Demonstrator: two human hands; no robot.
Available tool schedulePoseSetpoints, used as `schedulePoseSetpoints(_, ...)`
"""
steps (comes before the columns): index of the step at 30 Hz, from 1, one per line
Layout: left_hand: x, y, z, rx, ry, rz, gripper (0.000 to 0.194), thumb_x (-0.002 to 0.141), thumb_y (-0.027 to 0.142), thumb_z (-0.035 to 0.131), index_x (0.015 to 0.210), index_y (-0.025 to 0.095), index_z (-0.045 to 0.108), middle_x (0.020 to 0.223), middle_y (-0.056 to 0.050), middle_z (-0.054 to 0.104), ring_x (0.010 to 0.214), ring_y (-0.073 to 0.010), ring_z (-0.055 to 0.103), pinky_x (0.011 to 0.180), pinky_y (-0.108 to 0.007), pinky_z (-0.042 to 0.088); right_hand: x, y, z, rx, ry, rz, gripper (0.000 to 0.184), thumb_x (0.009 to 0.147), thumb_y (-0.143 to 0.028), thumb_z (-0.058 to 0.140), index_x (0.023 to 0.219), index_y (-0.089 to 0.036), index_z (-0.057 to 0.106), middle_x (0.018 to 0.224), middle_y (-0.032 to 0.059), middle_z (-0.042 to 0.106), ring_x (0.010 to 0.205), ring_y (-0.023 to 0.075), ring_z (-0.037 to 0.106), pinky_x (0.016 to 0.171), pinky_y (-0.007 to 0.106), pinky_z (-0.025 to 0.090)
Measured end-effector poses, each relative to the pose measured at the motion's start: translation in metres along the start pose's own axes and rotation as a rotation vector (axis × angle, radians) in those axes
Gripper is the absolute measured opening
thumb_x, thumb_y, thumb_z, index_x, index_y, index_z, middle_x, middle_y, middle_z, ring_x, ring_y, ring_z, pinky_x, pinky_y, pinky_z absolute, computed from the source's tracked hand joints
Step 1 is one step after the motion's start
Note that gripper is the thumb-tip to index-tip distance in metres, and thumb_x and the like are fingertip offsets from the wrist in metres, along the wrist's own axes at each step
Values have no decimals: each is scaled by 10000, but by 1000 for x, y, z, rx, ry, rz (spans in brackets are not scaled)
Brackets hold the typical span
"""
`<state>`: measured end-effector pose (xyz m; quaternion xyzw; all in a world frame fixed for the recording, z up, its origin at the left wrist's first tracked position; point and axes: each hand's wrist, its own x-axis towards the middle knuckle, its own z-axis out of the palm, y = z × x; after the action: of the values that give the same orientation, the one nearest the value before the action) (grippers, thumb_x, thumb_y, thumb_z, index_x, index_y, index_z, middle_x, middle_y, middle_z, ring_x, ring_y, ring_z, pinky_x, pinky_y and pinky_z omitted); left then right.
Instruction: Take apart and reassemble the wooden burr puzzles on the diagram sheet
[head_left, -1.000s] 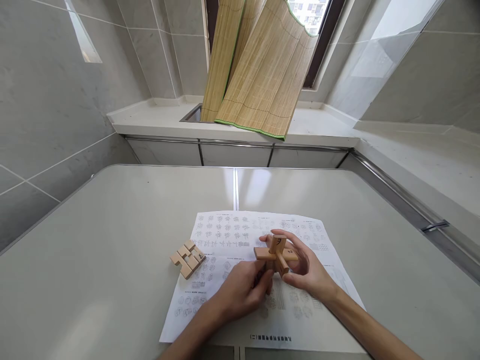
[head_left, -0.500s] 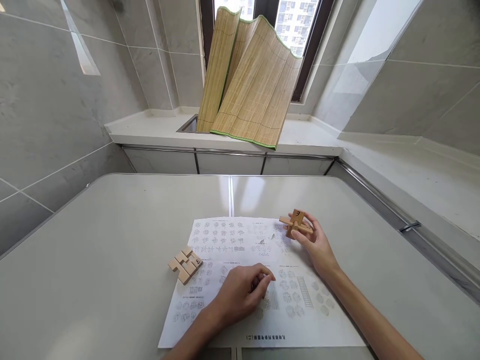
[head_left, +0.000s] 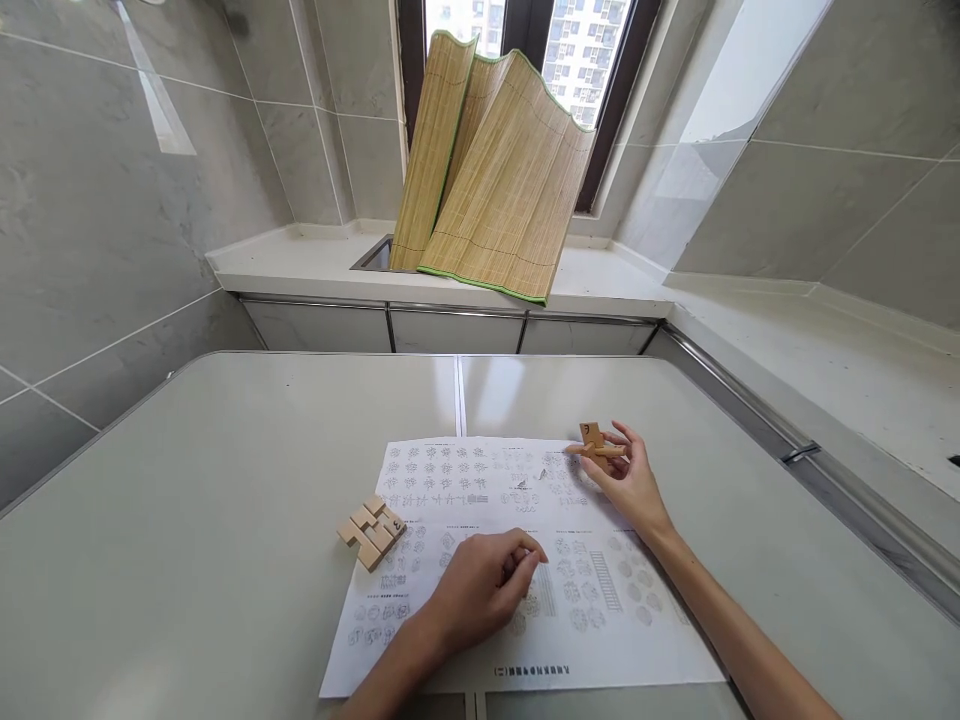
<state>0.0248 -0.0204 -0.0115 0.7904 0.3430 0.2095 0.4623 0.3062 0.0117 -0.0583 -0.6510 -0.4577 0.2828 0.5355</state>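
My right hand pinches a small wooden interlocking puzzle between thumb and fingers, over the upper right of a printed paper sheet. A dark mark like a "3" shows on one of its crossed pieces. My left hand rests curled on the middle of the sheet; its inner fingers are hidden, so anything in them cannot be made out. Left of that hand, a flat group of pale wooden blocks, also marked "3", lies across the sheet's left edge.
The sheet lies on a light, glossy table with a seam down its middle. Behind the table, a folded bamboo mat leans on a white ledge by the window. Tiled walls stand on both sides, with a metal rail along the right.
My right hand has turned the wooden puzzle slightly, its fingers now more spread. My left hand and the blocks at left stay put. The view has shifted a little.
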Motion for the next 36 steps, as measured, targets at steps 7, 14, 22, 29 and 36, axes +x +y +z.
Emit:
schedulePoseSetpoints(7,-1,-1,-1,15,2,-1,294,1034,336,475,971,182,717,649,1,652,567,-141,548,611,-245,445,-2,-3,1,-209,79,-76,956,756,-586,833,1544,-277,390,1475,145,610,1281,373,639,1089,558,504)
schedulePoseSetpoints(14,-1,-1,0,36,9,10,293,1037,327,477,986,179,725,655,-5,668,566,-144,564,613,-250,459,0,2,2,-235,88,-64,854,799,-605,778,1513,-255,467,1457,140,632,1323,376,608,1128,552,454)
schedulePoseSetpoints(22,-23,6,-22,235,204,84,229,1041,265,490,1064,216,712,926,-57,751,815,-198,678,751,-309,527,2,5,0,-208,95,-67,858,792,-621,775,1502,-251,468,1500,141,605,1328,367,601,1134,526,444)
schedulePoseSetpoints(29,-74,-22,-63,611,714,-112,387,971,444,632,1297,237,604,1355,-142,594,1276,-370,534,1001,-543,515,1,4,-1,-247,110,-50,863,801,-645,763,1499,-225,475,1525,168,555,1367,392,545,1124,527,439)
schedulePoseSetpoints(36,-92,-45,-76,657,714,-346,722,895,629,650,1448,209,451,1390,-151,608,1276,-388,567,1018,-572,523,-13,-19,-2,-290,289,-352,648,890,-521,705,1435,-232,506,1474,163,509,1374,403,486,1076,597,459)
